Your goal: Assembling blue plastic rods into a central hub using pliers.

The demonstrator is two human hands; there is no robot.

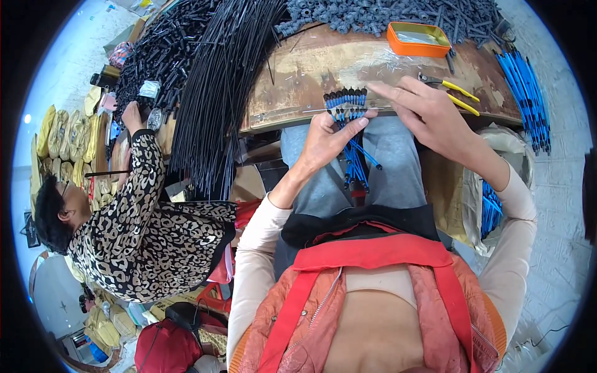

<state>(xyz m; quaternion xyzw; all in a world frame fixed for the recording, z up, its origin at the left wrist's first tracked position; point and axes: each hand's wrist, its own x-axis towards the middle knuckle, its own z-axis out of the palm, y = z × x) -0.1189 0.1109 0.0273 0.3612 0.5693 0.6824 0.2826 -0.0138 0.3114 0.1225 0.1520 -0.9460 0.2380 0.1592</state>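
My left hand (328, 142) is closed on a bundle of thin blue rods with black ends (346, 99), held at the table's front edge above my lap. Their black tips stand side by side in a row, while the other ends hang down between my knees. A thin straight wire (316, 111) runs crosswise by the row; whether my fingers grip it too, I cannot tell. Just right of the bundle, my right hand (432, 115) hovers over the edge with its fingers stretched to the left. Nothing shows in it.
Yellow-handled pliers (459, 92) lie beyond my right hand. An orange box (418, 41) holds small clear pieces. Grey parts (385, 13) and long black rods (227, 81) are heaped on the table (292, 78). More blue rods (525, 93) hang at the right. A person (143, 230) works at the left.
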